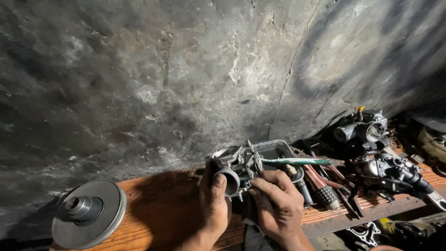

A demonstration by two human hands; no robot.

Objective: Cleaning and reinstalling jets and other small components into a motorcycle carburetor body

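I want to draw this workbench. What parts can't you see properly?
- Head view: the carburetor has its underside hidden by the left hand and right hand.
- The toothbrush has its bristle end lost behind the carburetor.
- The dark parts at the bottom right are cut off by the edge and lie in shadow.
- The metal tray holds contents too dark to tell.

The left hand covered the near side of the carburetor, and its wrist ran off the bottom edge; the right hand hid the carburetor's lower right part and whatever its fingertips pressed. Right of the hands, the tool pile was too tangled and dark to sort out. Far left of them, the grey pulley disc was cut by the bottom edge.
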